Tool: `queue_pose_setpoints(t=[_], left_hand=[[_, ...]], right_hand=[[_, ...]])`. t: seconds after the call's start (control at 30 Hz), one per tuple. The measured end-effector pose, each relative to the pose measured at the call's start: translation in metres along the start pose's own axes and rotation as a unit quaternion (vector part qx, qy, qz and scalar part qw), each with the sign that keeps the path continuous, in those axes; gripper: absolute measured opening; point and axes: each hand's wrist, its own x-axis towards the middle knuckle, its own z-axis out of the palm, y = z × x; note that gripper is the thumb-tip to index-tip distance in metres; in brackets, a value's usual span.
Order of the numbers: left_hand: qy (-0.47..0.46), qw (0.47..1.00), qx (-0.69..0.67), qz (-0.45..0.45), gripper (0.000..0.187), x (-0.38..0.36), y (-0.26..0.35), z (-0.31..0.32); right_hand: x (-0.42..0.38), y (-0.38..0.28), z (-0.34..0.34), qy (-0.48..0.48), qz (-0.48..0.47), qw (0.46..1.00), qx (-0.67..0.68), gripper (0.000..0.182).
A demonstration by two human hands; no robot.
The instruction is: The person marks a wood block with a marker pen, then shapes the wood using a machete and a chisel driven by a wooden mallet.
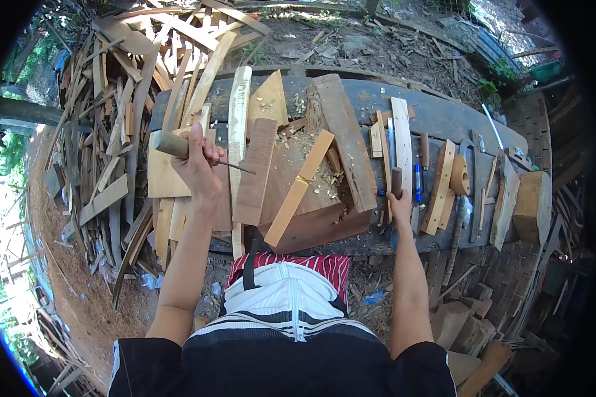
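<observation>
My left hand (pixel 202 162) is wrapped round a tool with a thick wooden handle (pixel 171 144) and a thin metal shaft (pixel 237 167), whose tip points right over a brown board (pixel 256 173). My right hand (pixel 400 204) is closed on a dark wooden handle (pixel 397 178) at the right of the work block. Between the hands, a narrow light strip (pixel 300 188) with a small notch near its middle lies slanted across the large wooden block (pixel 318 225). Wood chips lie around the strip. A thick rough plank (pixel 351 142) rests at the block's right side.
Wood scraps (pixel 122 119) are piled at the left. On the dark bench (pixel 437 109) to the right are a blue marker (pixel 417 183), a board with holes (pixel 438 188), a rounded wooden tool (pixel 459 175) and a squared block (pixel 533 206) at the far end.
</observation>
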Motion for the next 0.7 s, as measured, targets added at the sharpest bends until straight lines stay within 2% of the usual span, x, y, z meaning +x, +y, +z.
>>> queue_pose_setpoints(t=[0.1, 0.17, 0.2, 0.27, 0.33, 0.4, 0.47, 0.5, 0.57, 0.7], left_hand=[[0.002, 1.0, 0.01, 0.007, 0.033, -0.002, -0.001, -0.01], [0.005, 1.0, 0.019, 0.015, 0.032, -0.003, -0.003, -0.014], [0.006, 1.0, 0.021, 0.013, 0.031, -0.004, -0.003, -0.018], [0.003, 1.0, 0.018, 0.003, 0.03, -0.006, -0.005, -0.022], [0.031, 0.999, 0.013, 0.012, 0.031, -0.007, -0.006, -0.024], [0.027, 1.0, 0.01, 0.009, 0.029, -0.007, -0.008, -0.026], [0.035, 0.999, 0.024, 0.021, 0.03, -0.008, -0.003, -0.025], [0.031, 0.999, 0.028, 0.034, 0.03, -0.007, -0.004, -0.027], [0.038, 0.997, 0.037, 0.053, 0.03, -0.006, 0.004, -0.025], [0.043, 0.993, 0.025, 0.105, 0.032, -0.004, 0.026, -0.032]], right_hand=[[0.009, -0.005, 0.006, 0.0, -0.033, 0.999, -0.035, 0.043], [0.017, -0.007, 0.006, 0.082, -0.043, 0.994, 0.06, 0.034], [0.018, -0.014, 0.002, 0.084, -0.043, 0.994, 0.056, 0.034], [-0.001, -0.051, -0.014, 0.182, -0.14, 0.971, 0.067, 0.026], [-0.046, -0.117, -0.033, 0.172, -0.239, 0.953, 0.074, 0.022], [-0.094, -0.175, -0.03, 0.078, -0.313, 0.94, 0.109, 0.02], [-0.141, -0.221, -0.017, 0.013, -0.453, 0.889, 0.069, 0.021], [-0.152, -0.229, 0.006, -0.025, -0.495, 0.868, -0.01, 0.023], [-0.178, -0.255, 0.031, -0.142, -0.48, 0.851, -0.16, 0.026], [-0.178, -0.281, 0.075, -0.124, -0.496, 0.847, -0.149, 0.034]])
